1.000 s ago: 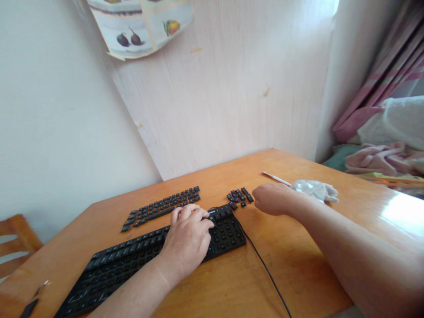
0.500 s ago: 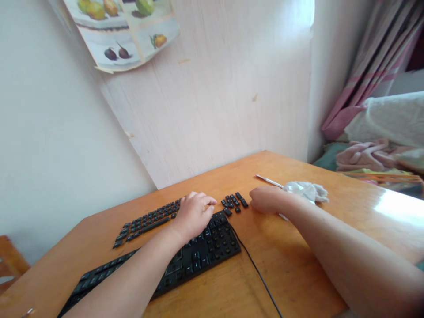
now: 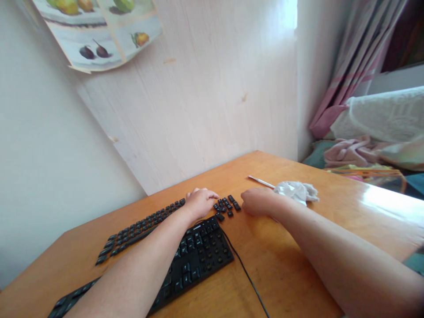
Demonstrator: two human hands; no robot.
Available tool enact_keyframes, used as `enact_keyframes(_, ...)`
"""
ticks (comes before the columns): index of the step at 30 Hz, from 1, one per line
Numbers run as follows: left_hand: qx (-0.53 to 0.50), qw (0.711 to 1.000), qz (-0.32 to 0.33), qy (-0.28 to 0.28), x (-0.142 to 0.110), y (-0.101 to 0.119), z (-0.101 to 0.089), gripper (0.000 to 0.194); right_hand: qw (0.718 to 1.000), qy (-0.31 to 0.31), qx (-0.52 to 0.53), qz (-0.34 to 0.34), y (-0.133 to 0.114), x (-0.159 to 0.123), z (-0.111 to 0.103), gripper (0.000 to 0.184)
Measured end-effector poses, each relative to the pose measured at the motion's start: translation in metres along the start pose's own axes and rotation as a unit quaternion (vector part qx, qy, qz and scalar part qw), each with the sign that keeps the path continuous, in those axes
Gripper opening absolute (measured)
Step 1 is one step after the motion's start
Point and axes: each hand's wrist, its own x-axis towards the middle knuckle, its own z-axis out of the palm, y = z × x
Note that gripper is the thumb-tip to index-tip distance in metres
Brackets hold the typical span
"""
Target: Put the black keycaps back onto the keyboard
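Observation:
My left hand (image 3: 201, 203) reaches over the far edge of a black keyboard (image 3: 185, 260). Its index finger points at a small cluster of loose black keycaps (image 3: 227, 204), and the fingers are apart with nothing seen in them. On the other side of that cluster, my right hand (image 3: 258, 202) rests low over the table with its fingers curled in; what they hold, if anything, is hidden. The number pad of the keyboard is bare of caps, showing its switches. Rows of removed keycaps (image 3: 141, 227) lie behind the keyboard, partly covered by my left forearm.
A crumpled white cloth (image 3: 296, 192) lies beside my right wrist, with a slim white stick (image 3: 261, 181) behind it. The keyboard's cable (image 3: 247, 274) runs toward the front edge of the wooden table (image 3: 285, 282). A pale board (image 3: 205, 110) stands behind the table.
My left hand has moved away from the keyboard's top edge, closer to the small keycap cluster. My right hand stays beside the cluster. The whole view has shifted slightly.

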Motion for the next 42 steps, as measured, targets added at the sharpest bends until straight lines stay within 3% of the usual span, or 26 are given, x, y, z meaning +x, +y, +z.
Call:
enact_keyframes(18,0.039,0.999,0.010,-0.008,0.001,0.003,0.003,0.033,1.000,0.005,-0.001,-0.007,0.002,0.002,0.003,0.037)
enact_keyframes(31,0.066,0.993,0.081,0.052,-0.006,0.004,0.003,0.032,1.000,0.004,0.003,-0.004,0.002,0.004,0.003,0.037)
enact_keyframes(42,0.018,0.999,0.021,0.030,0.010,0.004,0.003,0.022,1.000,0.019,0.008,-0.002,0.003,0.006,0.006,0.037)
